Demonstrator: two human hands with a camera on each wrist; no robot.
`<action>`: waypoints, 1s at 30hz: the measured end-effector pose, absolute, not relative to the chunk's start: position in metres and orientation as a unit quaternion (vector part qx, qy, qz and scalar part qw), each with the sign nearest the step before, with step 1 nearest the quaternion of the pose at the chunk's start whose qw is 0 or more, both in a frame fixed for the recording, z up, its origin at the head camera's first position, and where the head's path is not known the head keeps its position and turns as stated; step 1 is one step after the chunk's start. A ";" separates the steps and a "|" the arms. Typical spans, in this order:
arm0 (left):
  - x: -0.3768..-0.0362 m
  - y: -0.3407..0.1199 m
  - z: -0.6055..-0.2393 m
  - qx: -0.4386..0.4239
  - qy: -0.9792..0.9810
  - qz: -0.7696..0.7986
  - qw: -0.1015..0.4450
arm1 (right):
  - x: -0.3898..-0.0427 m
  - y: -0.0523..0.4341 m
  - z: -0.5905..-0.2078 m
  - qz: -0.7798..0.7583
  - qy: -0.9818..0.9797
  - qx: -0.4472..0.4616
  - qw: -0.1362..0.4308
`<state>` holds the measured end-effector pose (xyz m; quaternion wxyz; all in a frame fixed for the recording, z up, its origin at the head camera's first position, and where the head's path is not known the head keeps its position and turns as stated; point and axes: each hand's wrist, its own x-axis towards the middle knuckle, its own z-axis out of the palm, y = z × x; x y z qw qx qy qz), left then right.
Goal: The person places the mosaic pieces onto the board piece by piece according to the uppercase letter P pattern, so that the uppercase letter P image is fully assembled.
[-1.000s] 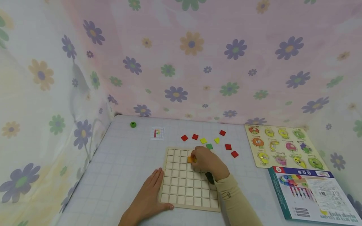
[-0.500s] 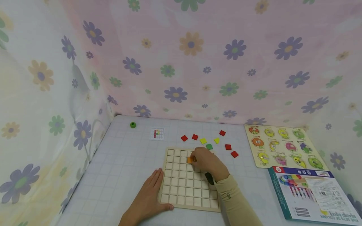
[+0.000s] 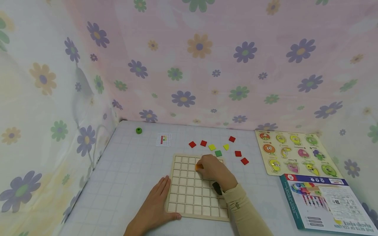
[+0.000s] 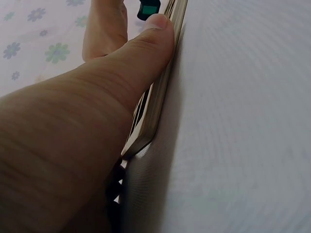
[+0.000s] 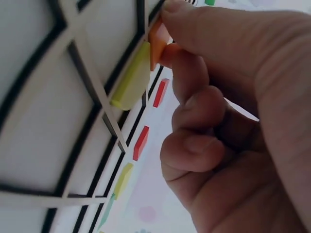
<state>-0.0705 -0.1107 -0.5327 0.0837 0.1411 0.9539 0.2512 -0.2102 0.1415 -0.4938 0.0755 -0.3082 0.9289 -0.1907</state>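
A square wooden board [image 3: 189, 199], divided into a grid of shallow cells, lies flat on the table. Along its left side my left hand [image 3: 155, 205] rests with straight fingers; the thumb lies at the near edge, over the rim in the left wrist view. My right hand [image 3: 215, 169] is over the far part of the grid, pinching a small orange tile [image 5: 157, 42] between thumb and index finger. The other fingers curl into the palm. Right beside the orange tile, a yellow tile [image 5: 132, 80] sits at the grid in the right wrist view; the hand hides it in the head view.
Beyond the board lie loose red tiles [image 3: 238, 153], yellow tiles [image 3: 212, 147] and a green tile [image 3: 218, 153]. Farther left are a pattern card [image 3: 163, 140] and a green ring-shaped piece [image 3: 138, 130]. At right stand a fruit puzzle board [image 3: 290, 154] and a printed box [image 3: 325, 203].
My right hand has shifted slightly left over the grid, and its fingertips now cover more of the orange tile. The left hand and the board have stayed put.
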 end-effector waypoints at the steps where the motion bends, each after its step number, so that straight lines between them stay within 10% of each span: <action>1: -0.070 -0.111 -0.533 0.141 0.954 0.252 0.084 | -0.210 0.142 -0.495 -0.189 0.928 -0.311 0.075; 30: -0.073 -0.108 -0.534 0.134 0.955 0.253 0.080 | -0.206 0.214 -0.504 -0.325 0.937 -0.130 0.009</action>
